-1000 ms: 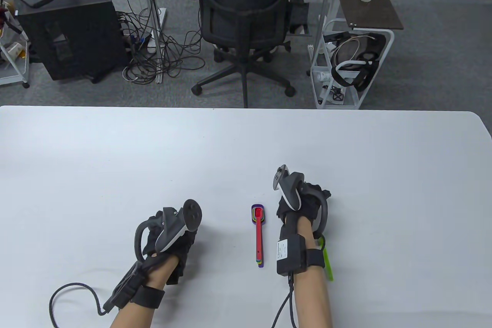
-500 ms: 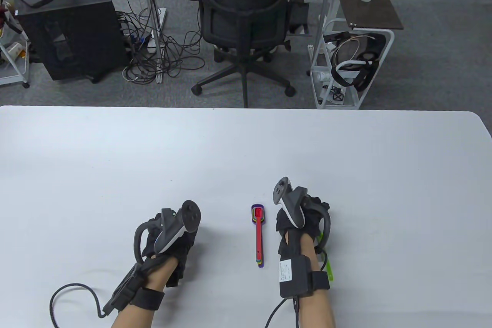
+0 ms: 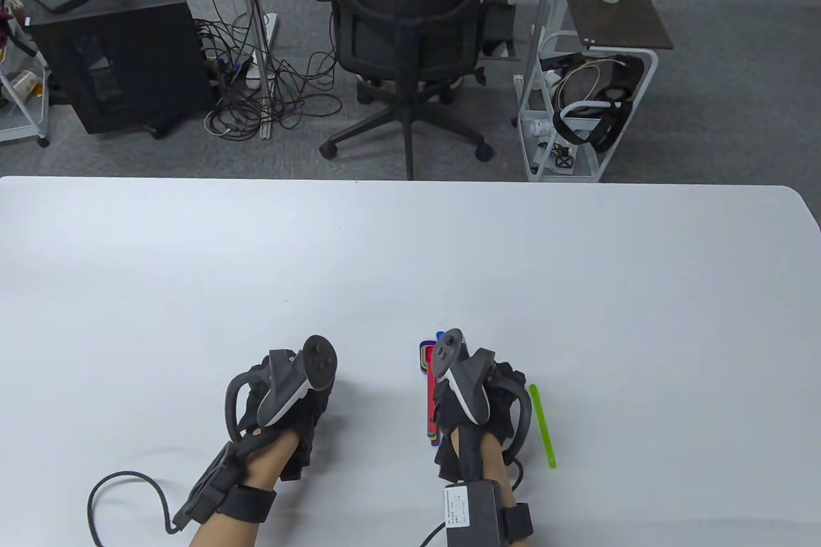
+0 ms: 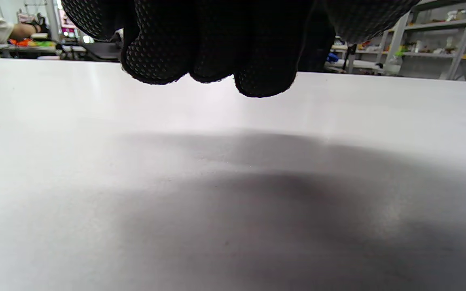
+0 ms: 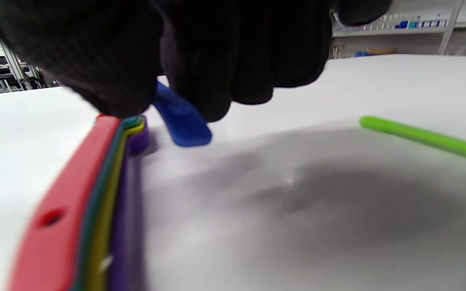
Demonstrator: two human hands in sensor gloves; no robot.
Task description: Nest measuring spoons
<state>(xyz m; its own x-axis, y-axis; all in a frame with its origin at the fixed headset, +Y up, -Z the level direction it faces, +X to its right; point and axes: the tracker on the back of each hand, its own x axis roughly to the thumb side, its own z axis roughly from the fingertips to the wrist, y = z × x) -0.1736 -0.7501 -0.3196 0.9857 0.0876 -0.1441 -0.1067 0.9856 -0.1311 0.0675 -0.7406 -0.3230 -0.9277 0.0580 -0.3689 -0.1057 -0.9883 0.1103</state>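
Note:
A nested stack of measuring spoons (image 3: 425,360), red on top over green, yellow and purple, lies on the white table (image 3: 410,252) near the front. My right hand (image 3: 471,396) hovers over the stack's right side and pinches a blue spoon (image 3: 440,336). In the right wrist view the blue spoon (image 5: 181,120) hangs from my fingers (image 5: 200,72) just beside the stack (image 5: 95,194). A green spoon handle (image 3: 542,425) lies to the right of that hand; it also shows in the right wrist view (image 5: 427,139). My left hand (image 3: 288,393) rests on the table with curled fingers (image 4: 217,44), holding nothing.
The table's far edge runs across the middle of the table view. Beyond it stand an office chair (image 3: 407,15), a white cart (image 3: 587,104) and a black cabinet (image 3: 115,53). A cable (image 3: 106,496) loops by my left wrist.
My right hand has moved back toward me and left, over the spoon stack, bringing the blue spoon. The green handle it covered now lies in full view. My left hand has stayed put.

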